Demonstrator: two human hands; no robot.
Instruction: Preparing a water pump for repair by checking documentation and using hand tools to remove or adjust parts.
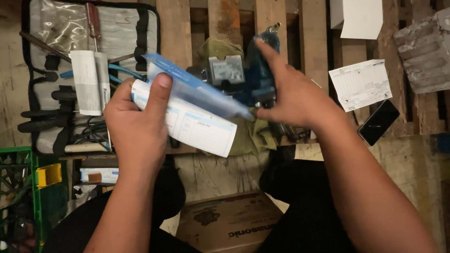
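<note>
My left hand [138, 124] grips a white and blue paper booklet [201, 126] with a clear blue plastic sleeve [197, 86] over it, thumb pressed on top. My right hand [293, 96] is beside it with fingers spread, the index finger pointing up and the lower fingers near the sleeve's right end. Behind both hands a dark blue power drill [255, 65] lies on an olive cloth [243, 136] on a wooden pallet [176, 28]. It is partly hidden by my hands.
An open grey tool roll [51, 61] with screwdrivers and a folded leaflet [89, 82] lies at left. A printed paper slip [361, 84], a black phone [378, 122], white paper [358, 18] and a concrete block [426, 51] are at right. A cardboard box [229, 225] and green crate [23, 187] sit below.
</note>
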